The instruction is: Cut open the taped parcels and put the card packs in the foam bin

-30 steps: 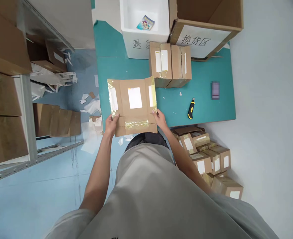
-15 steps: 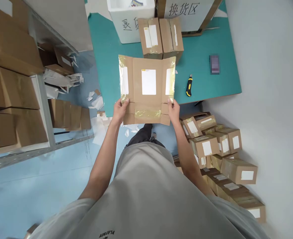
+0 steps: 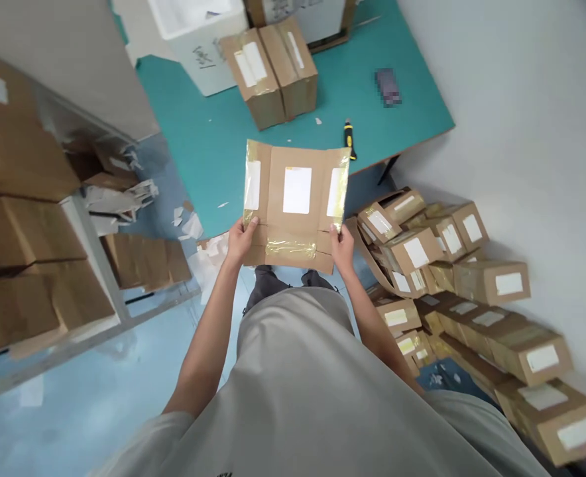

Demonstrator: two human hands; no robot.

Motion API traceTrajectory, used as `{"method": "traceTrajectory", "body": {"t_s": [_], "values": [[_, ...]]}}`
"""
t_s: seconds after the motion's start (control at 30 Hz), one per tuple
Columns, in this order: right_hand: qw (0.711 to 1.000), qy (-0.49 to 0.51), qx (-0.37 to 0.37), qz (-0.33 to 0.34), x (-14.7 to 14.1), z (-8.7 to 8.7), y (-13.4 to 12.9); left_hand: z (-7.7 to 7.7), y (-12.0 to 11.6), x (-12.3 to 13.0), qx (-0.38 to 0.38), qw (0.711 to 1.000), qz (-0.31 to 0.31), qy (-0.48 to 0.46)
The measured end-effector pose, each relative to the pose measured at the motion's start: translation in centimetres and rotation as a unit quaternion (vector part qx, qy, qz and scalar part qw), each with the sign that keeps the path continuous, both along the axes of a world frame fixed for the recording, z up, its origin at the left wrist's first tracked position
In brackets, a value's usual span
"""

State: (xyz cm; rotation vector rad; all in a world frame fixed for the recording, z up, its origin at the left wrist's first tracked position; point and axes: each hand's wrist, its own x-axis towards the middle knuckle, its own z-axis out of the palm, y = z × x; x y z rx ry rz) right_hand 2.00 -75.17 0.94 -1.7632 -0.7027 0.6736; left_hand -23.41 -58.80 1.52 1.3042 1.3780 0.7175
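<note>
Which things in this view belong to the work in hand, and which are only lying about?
In use:
Unfolded cardboard with labels and tape
Left hand and right hand, gripping its sides

Apparently just lying about:
Black-and-yellow knife on the green table
Blurred purple object
Two taped boxes
White bin
Paper scraps

Two hands (image 3: 242, 241) holding one flattened carton (image 3: 295, 228); two small boxes (image 3: 257, 83), one bin (image 3: 204, 58), one cutter (image 3: 349, 140) sitting on one table (image 3: 188, 152)

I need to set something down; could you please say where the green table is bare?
The green tabletop is mostly bare left of the two brown cardboard cartons, and between them and the blurred purple object; crowded around the white plastic tub.
</note>
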Motion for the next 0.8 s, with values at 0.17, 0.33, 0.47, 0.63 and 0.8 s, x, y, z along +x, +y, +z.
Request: {"method": "traceTrajectory", "body": {"t_s": [0.17,0.33,0.47,0.63,0.8], "values": [[0.996,-0.001,-0.03,-0.085,-2.8,-1.7,-4.4,-2.2,-0.4,-0.1,-0.01,0.995,-0.101,0.024],[0.972,0.012,-0.052,-0.229,-7.7,-3.1,-10.2,-4.6,-0.7,0.5,-0.048,0.969,-0.243,0.019],[0.926,0.04,-0.069,-0.369,-14.6,-3.7,-16.3,-7.4,-2.8,2.3,-0.079,0.923,-0.374,0.04],[0.835,0.062,-0.117,-0.534,-24.4,-3.1,-24.5,-9.6,-10.4,4.4,-0.121,0.829,-0.542,0.069],[0.736,0.093,-0.145,-0.655,-32.6,-3.2,-32.2,-9.8,-20.4,5.2,-0.123,0.758,-0.633,0.099]]}}
